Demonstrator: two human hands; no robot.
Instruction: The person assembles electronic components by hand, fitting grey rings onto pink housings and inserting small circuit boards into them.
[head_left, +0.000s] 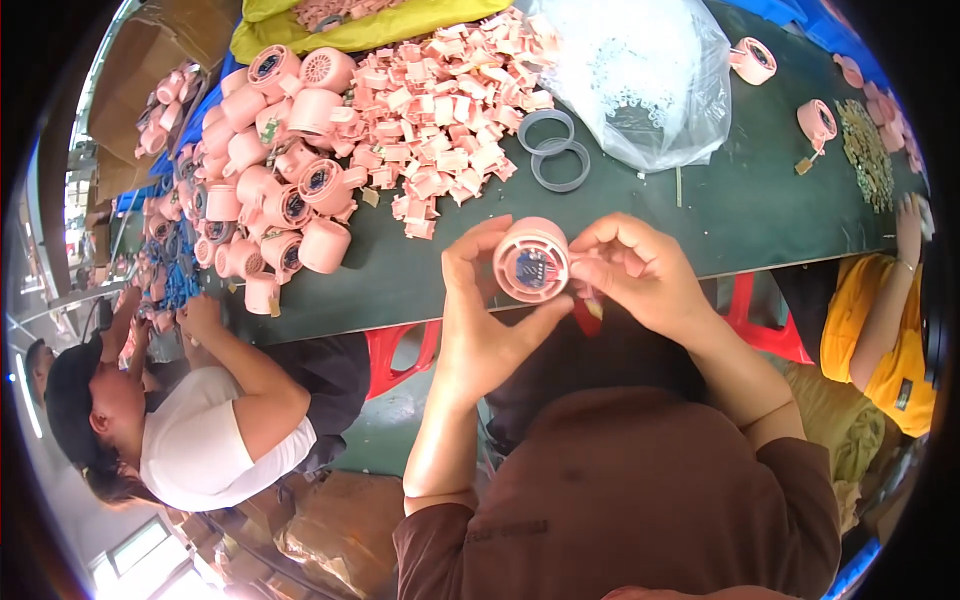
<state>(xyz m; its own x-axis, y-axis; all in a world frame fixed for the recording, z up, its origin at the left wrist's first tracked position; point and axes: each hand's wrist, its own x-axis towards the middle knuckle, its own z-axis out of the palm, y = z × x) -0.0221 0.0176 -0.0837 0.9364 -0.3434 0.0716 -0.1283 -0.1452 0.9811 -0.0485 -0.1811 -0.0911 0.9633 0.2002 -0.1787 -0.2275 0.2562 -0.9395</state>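
Just past the table's near edge, my left hand [470,305] curls its fingers and thumb around a pink round housing [531,262]. The housing's open face is turned toward me and shows a dark circuit board inside a ring. At its right side my right hand [635,270] is closed, thumb and fingers pinched together. What that pinch holds is hidden behind the fingers. A small yellowish piece [594,309] hangs just below them. Two grey rings [560,166] lie overlapping on the table beyond the housing.
On the dark green table [640,215] are heaped pink housings [290,190] and small pink clips [450,105]. A clear bag [640,80] holds small transparent parts. Housings and small boards [866,155] lie right. Co-workers sit left [220,430] and right [880,330]; red stools [400,355] stand below.
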